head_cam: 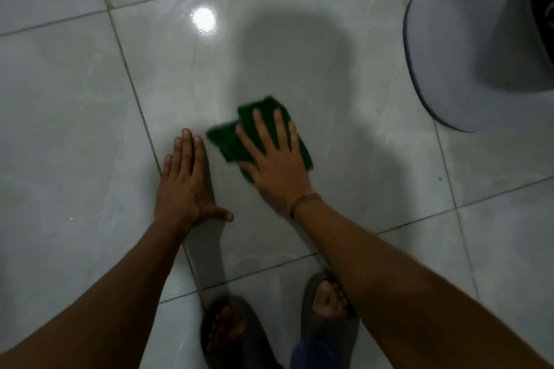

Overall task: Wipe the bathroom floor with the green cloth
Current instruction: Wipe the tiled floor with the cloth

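A dark green cloth (227, 141) lies folded on the pale grey tiled floor (75, 129), near the middle of the view. My right hand (274, 159) presses flat on top of it with fingers spread, covering much of the cloth. My left hand (186, 180) rests flat on the bare tile just left of the cloth, fingers together and thumb out, holding nothing. The cloth's edges look blurred.
A large pale grey round container (467, 48) stands at the upper right, with a dark patterned object at its far edge. My feet in dark slippers (236, 335) are at the bottom. A lamp's reflection (204, 21) shines on the glossy tile.
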